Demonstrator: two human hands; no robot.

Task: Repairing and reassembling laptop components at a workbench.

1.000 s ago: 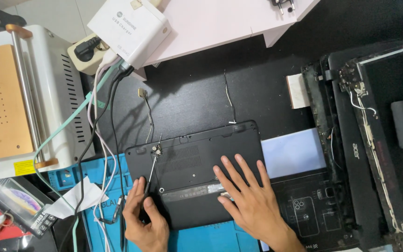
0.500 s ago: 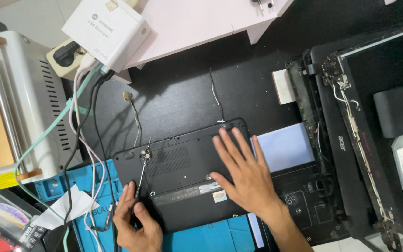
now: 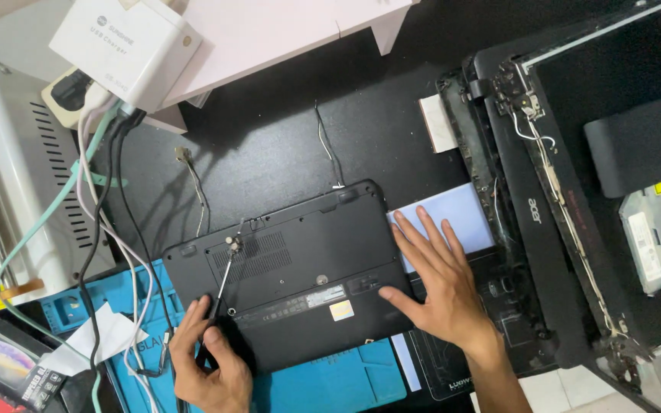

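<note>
- The left hand [image 3: 210, 359], low in the frame, grips a screwdriver [image 3: 222, 284] on the laptop base [image 3: 300, 268].
- The right hand [image 3: 441, 287] lies flat, fingers spread, on its right edge.

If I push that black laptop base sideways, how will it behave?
The laptop base looks like a rigid flat shell, so it would probably slide as one piece. It overhangs the blue mat, so it may rock. The right hand pressing it likely resists sliding.

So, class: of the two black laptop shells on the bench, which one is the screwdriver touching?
The smaller laptop base, under both hands; the larger shell lies untouched at right.
</note>
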